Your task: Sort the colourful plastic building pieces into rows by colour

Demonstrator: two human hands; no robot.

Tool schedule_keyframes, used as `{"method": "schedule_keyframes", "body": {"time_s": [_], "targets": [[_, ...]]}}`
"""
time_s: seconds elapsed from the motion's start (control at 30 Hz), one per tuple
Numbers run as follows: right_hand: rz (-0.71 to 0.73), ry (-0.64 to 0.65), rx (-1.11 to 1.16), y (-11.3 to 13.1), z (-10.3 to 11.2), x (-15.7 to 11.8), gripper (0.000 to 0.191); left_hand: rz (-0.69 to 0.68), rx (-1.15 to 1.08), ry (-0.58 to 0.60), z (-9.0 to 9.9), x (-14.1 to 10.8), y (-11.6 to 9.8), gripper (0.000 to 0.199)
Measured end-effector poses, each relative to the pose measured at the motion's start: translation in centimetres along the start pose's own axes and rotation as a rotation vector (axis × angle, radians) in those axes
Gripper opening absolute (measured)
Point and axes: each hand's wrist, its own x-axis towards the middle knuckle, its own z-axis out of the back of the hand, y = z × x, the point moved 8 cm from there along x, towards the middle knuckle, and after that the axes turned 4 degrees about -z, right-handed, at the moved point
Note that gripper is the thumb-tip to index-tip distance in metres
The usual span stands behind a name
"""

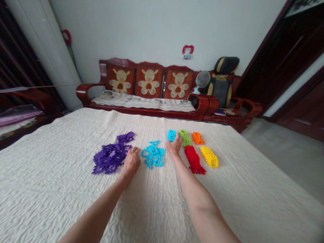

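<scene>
Two bare hands of yours reach over the pale quilted cover (63, 202). Your right hand (175, 145) pinches the near end of a blue stack (171, 135) between thumb and fingers. Your left hand (132, 160) is curled at the right edge of the purple pile (107, 161); I cannot tell whether its fingers pinch a piece. Between your hands lie loose blue pieces (153, 153). Just right of the blue stack you have a green stack (185, 138), with an orange stack (197, 138) farther right. Nearer you lie a red stack (193, 158) and, to its right, a yellow stack (209, 156).
</scene>
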Motion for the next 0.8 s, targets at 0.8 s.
{"method": "schedule_keyframes", "body": {"time_s": [0.8], "targets": [[-0.105, 0.006, -0.038, -0.58, -0.57, 0.08, 0.063, 0.013, 0.008, 0.020, 0.13, 0.00, -0.10, 0.033]]}}
